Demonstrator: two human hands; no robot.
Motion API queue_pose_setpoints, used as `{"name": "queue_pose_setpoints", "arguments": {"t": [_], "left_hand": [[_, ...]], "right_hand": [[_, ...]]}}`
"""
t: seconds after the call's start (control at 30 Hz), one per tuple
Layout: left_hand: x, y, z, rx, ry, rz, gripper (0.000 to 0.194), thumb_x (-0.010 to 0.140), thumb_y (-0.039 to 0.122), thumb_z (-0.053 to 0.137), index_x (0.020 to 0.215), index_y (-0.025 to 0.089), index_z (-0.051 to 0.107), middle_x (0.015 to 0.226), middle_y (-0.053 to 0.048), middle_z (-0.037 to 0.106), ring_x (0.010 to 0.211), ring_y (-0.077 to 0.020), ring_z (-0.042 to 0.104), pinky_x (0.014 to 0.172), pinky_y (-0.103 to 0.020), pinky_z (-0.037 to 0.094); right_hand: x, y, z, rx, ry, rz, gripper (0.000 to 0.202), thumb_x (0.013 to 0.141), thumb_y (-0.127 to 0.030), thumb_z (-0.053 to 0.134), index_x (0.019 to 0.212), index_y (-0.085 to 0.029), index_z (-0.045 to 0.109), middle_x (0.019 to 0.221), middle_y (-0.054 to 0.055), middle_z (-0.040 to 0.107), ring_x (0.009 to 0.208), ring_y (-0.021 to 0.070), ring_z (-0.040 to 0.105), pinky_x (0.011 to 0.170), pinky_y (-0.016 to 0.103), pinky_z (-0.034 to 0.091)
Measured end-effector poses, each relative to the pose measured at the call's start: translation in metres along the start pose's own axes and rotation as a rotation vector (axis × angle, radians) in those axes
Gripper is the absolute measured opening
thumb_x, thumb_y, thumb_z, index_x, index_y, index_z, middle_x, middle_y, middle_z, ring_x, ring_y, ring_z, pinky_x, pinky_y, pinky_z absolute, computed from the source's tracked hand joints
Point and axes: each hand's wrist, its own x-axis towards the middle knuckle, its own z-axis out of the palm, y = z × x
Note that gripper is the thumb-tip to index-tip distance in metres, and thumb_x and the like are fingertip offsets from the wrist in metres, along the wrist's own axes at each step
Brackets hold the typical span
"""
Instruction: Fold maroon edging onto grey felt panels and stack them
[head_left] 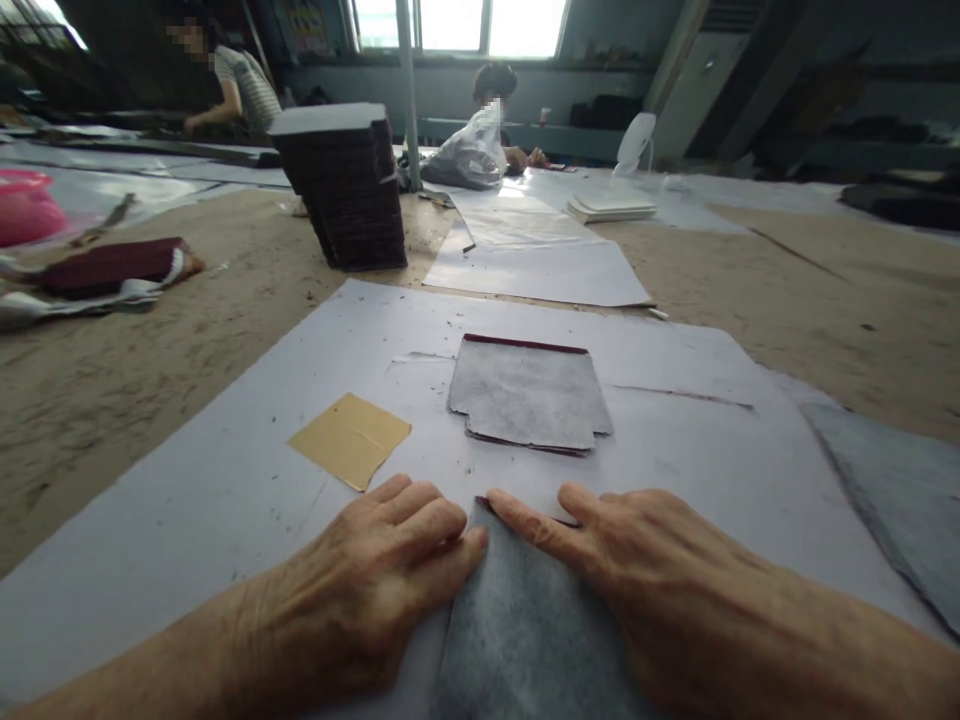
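A grey fabric-like piece (517, 620) with a dark maroon strip along its far edge lies in front of me, its near end cut off by the picture. My left hand (375, 580) is at its far left corner, fingers curled and thumb tip against the edge. My right hand (645, 570) rests over its right side, with one finger stretched flat along the maroon edge; its other fingers are partly hidden. Beyond both hands lies a stack of similar grey pieces (529, 395) with a maroon top edge and notched lower corners. A tan square (352, 440) lies left of it.
White sheeting (225, 500) covers the near table. Further back stand a tall dark stack (345, 190), a plastic bag (469, 155) and a pole (410, 90). Maroon cloth (112, 268) lies left, more grey material (892, 490) right. Two people sit or stand beyond.
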Motion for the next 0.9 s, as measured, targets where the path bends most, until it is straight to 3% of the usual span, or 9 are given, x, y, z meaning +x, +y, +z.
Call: {"name": "queue_pose_setpoints", "arguments": {"t": [0.13, 0.27, 0.53, 0.6, 0.7, 0.8, 0.9], "left_hand": [[0.000, -0.002, 0.001, -0.014, 0.003, 0.005, 0.035, 0.082, 0.007, 0.035, 0.114, 0.007, 0.049, 0.080, -0.008, 0.051, 0.071, -0.0180, 0.043, 0.062, -0.035, 0.039], [0.000, -0.002, 0.002, -0.012, -0.005, 0.004, 0.036, 0.079, 0.007, 0.037, 0.113, 0.006, 0.049, 0.080, -0.008, 0.051, 0.071, -0.0179, 0.043, 0.061, -0.035, 0.038], [0.001, -0.002, -0.001, 0.025, 0.000, 0.011, 0.034, 0.075, 0.007, 0.038, 0.106, 0.008, 0.053, 0.082, -0.008, 0.052, 0.071, -0.0182, 0.044, 0.059, -0.036, 0.038], [0.001, -0.001, -0.001, 0.017, 0.000, 0.010, 0.035, 0.075, 0.007, 0.038, 0.107, 0.008, 0.052, 0.083, -0.008, 0.052, 0.071, -0.0181, 0.044, 0.060, -0.036, 0.039], [0.001, -0.001, 0.000, 0.009, -0.004, -0.002, 0.036, 0.077, 0.006, 0.038, 0.109, 0.010, 0.052, 0.084, -0.008, 0.052, 0.072, -0.0182, 0.044, 0.062, -0.037, 0.040], [-0.003, -0.002, 0.001, -0.010, -0.004, -0.014, 0.039, 0.077, 0.006, 0.039, 0.113, 0.013, 0.052, 0.087, -0.008, 0.051, 0.074, -0.0178, 0.045, 0.064, -0.037, 0.042], [-0.005, -0.004, 0.001, -0.058, 0.072, -0.047, 0.044, 0.079, 0.004, 0.037, 0.120, 0.017, 0.048, 0.096, -0.008, 0.051, 0.081, -0.0163, 0.049, 0.070, -0.034, 0.045]], "right_hand": [[0.002, -0.003, -0.006, -0.016, -0.047, 0.021, 0.097, 0.056, -0.005, 0.047, 0.140, -0.036, 0.010, 0.100, 0.009, 0.054, 0.073, 0.0203, 0.056, 0.065, 0.035, 0.048], [0.006, -0.009, -0.011, -0.038, -0.087, 0.045, 0.095, 0.058, -0.002, 0.045, 0.139, -0.039, 0.012, 0.088, 0.007, 0.054, 0.063, 0.0166, 0.054, 0.059, 0.031, 0.047], [0.005, -0.001, -0.012, -0.091, 0.028, -0.022, 0.092, 0.058, -0.001, 0.044, 0.134, -0.047, 0.020, 0.077, 0.001, 0.051, 0.050, 0.0103, 0.044, 0.049, 0.023, 0.034], [-0.003, 0.006, -0.014, 0.054, 0.111, 0.007, 0.078, 0.064, 0.000, 0.041, 0.129, -0.043, 0.035, 0.079, 0.000, 0.052, 0.054, 0.0093, 0.047, 0.053, 0.022, 0.037], [-0.017, 0.015, -0.014, 0.167, 0.300, 0.171, 0.030, 0.077, -0.011, 0.044, 0.097, -0.024, 0.060, 0.079, 0.001, 0.054, 0.066, 0.0120, 0.051, 0.061, 0.026, 0.040], [-0.026, 0.016, -0.009, 0.136, 0.295, 0.294, 0.005, 0.077, -0.019, 0.053, 0.077, -0.018, 0.058, 0.080, 0.003, 0.056, 0.075, 0.0165, 0.051, 0.066, 0.030, 0.039], [-0.028, 0.013, -0.006, 0.227, 0.239, 0.346, 0.005, 0.073, -0.014, 0.056, 0.076, -0.017, 0.054, 0.082, 0.002, 0.056, 0.075, 0.0152, 0.050, 0.066, 0.028, 0.037]]}}
